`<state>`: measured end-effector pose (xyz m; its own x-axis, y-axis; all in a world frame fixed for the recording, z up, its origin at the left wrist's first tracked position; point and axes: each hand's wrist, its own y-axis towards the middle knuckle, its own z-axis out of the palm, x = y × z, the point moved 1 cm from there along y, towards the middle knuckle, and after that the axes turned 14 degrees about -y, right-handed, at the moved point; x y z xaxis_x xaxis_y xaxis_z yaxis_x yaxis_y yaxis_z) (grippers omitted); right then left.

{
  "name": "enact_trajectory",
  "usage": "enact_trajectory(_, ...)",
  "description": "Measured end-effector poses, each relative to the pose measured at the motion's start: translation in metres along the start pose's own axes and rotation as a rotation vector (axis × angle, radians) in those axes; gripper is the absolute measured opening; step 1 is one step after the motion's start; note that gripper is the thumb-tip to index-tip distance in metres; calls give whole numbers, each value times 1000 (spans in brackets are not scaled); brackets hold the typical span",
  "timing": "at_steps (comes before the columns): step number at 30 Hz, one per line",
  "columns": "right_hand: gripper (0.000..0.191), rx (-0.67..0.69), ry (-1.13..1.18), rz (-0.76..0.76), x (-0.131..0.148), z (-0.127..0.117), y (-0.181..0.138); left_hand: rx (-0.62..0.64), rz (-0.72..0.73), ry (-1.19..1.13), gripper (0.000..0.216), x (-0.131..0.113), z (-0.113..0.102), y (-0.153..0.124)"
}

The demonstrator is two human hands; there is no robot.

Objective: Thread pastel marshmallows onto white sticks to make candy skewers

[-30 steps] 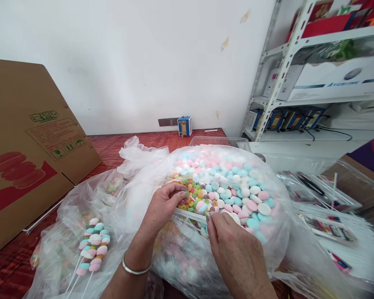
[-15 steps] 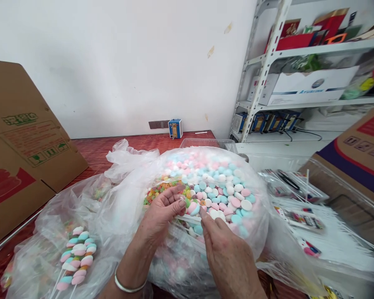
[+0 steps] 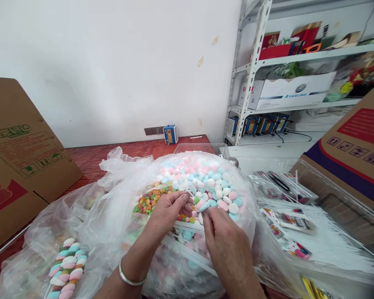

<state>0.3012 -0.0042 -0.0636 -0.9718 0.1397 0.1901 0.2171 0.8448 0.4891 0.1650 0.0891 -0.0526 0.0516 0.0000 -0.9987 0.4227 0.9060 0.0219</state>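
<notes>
Above a large clear bag of candies (image 3: 249,182), my right hand (image 3: 229,245) has its thumb and forefinger closed at the lower end of a short candy skewer (image 3: 203,205). The skewer carries a pink and blue marshmallow with a green gummy ring at its upper end. My left hand (image 3: 168,211), with a silver bangle on the wrist, pinches close to that end; what lies between its fingertips is too small to make out. Under the hands spread pink, blue and white marshmallows (image 3: 226,199) and, to the left, colourful gummy rings (image 3: 152,199).
Several filled marshmallow skewers (image 3: 68,265) lie on plastic at the lower left. Cardboard boxes stand left (image 3: 28,158) and right (image 3: 355,145). A clear bin (image 3: 327,232) at the right holds white sticks and small packets. Behind are a shelf rack (image 3: 252,74) and a small blue box (image 3: 170,134).
The view has shifted, so the scene sits further left and slightly lower. My left fingers have drawn closer together by the green ring. My right hand stays at the skewer.
</notes>
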Motion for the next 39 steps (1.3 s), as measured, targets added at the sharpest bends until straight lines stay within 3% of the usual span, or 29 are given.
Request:
enact_trajectory(4, 23, 169, 11, 97, -15, 0, 33, 21, 394, 643, 30, 3, 3, 39)
enact_trajectory(7, 19, 238, 1, 39, -13, 11, 53, 77, 434, 829, 27, 13, 5, 52)
enact_trajectory(15, 17, 242, -94, 37, 0, 39, 63, -132, 475, 759, 18, 15, -8, 35)
enact_trajectory(21, 18, 211, -63, 85, -4, 40, 63, -48, 524, 756, 29, 18, -7, 28)
enact_trajectory(24, 15, 196, -15, 100, -6, 40, 65, 74, 472, 791, 30, 19, -1, 30)
enact_trajectory(28, 15, 160, 70, 112, -8, 42, 66, 85, 402, 867, 29, 20, 5, 36)
enact_trajectory(32, 19, 89, 197, 126, -13, 42, 63, -3, 385, 645, 26, 16, 4, 33)
enact_trajectory(39, 24, -15, 478, 169, -17, 30, 44, -33, -147, -551, 30, 8, 7, 1)
